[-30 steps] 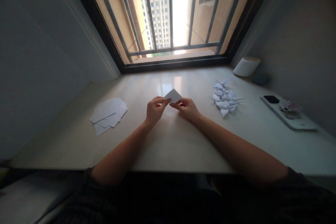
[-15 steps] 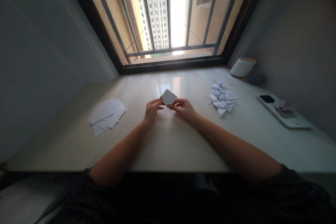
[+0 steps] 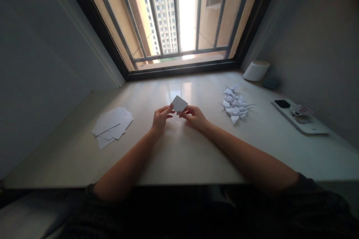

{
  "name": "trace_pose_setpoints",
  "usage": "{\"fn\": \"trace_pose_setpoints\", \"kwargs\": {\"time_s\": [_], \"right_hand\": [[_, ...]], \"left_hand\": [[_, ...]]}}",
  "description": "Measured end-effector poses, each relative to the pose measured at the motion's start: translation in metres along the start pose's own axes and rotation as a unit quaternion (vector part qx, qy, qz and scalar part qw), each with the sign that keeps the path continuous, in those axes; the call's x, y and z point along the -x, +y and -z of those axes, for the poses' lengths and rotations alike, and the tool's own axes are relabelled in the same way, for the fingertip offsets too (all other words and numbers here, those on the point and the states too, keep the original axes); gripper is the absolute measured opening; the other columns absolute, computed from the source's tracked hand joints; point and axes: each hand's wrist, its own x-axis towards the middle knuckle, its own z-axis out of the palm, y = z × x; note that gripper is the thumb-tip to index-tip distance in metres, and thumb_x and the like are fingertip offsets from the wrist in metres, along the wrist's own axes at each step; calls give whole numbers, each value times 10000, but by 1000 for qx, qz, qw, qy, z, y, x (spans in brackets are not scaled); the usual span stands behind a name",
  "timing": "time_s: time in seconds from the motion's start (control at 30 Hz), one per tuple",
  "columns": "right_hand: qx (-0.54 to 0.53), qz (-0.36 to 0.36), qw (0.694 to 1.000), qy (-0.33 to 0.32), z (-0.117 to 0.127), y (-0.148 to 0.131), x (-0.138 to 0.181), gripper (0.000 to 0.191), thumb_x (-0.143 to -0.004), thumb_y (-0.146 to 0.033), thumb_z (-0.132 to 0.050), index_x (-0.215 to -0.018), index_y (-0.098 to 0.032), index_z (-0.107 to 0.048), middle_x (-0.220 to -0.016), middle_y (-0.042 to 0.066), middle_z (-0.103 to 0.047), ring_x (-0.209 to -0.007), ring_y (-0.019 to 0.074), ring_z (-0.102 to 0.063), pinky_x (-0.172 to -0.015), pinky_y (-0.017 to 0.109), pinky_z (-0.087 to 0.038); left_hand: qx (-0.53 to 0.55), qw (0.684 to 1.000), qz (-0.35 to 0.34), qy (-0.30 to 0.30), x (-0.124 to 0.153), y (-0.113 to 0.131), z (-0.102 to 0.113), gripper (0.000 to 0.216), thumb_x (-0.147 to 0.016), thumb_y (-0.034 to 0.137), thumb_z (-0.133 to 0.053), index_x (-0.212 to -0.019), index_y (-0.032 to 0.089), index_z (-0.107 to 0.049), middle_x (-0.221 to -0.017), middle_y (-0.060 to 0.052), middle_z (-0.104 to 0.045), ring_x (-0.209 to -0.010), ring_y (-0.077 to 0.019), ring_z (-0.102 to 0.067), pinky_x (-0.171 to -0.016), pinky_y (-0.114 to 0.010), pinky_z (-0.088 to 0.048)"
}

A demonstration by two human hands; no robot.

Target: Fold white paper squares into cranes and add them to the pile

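Observation:
A small white square of paper (image 3: 179,103) is held up between my two hands, one corner pointing away from me. My left hand (image 3: 160,118) pinches its left edge between thumb and fingers. On the near right edge, the fingertips of my right hand (image 3: 196,117) are closed on the same paper. To the left lies a loose stack of white paper sheets (image 3: 113,121). A pile of folded white paper pieces (image 3: 235,105), some with thin pointed ends, sits to the right of my right hand.
A pale smooth sill-like tabletop (image 3: 174,160) runs up to a barred window (image 3: 179,68). At the right lie a white phone (image 3: 305,127) with a decorated grip (image 3: 301,110), a white cylindrical object (image 3: 256,71) and a dark rounded item (image 3: 270,83) by the wall.
The whole view has shifted slightly, so things appear a little further left. Both hands keep their hold on the paper, with hardly any movement of the fingers.

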Motion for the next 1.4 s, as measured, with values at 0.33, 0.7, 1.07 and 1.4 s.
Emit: {"fn": "trace_pose_setpoints", "kwargs": {"time_s": [0.33, 0.7, 1.07, 1.4], "right_hand": [[89, 15, 996, 20, -1, -4, 5, 236, -793, -402, -614, -752, -176, -667, -695, 37, -670, -606, 147, -572, -586, 278, -440], [228, 96, 969, 2, 2, -15, 9, 174, -824, -333, -575, -716, -197, -571, -736, 34, -578, -715, 165, -524, -652, 294, -420], [9, -34, 984, 176, 7, 1, -1, 289, -813, -494, -564, -863, -212, -604, -766, 13, -634, -684, 156, -589, -622, 290, -464], [-24, -8, 989, 146, 4, -3, 2, 376, -830, -450, -571, -1143, -244, -542, -687, -22, -588, -609, 137, -554, -595, 279, -471]], "left_hand": [[-3, 998, -37, 58, -5, 0, 5, 375, -665, 516, -724, -828, 179, -749, -793, -53, -674, -688, -115, -554, -604, -223, -419], [-39, 994, -102, 2, -8, 0, 6, 357, -672, 454, -742, -871, 157, -738, -860, -65, -720, -749, -160, -619, -699, -279, -472], [-120, 987, -37, -100, -7, -3, 7, 345, -676, 475, -732, -808, 160, -681, -747, -53, -711, -671, -170, -665, -610, -258, -424], [-128, 985, -32, -112, -3, -2, 5, 387, -696, 503, -700, -870, 158, -687, -800, -68, -718, -689, -185, -676, -617, -262, -431]]}}
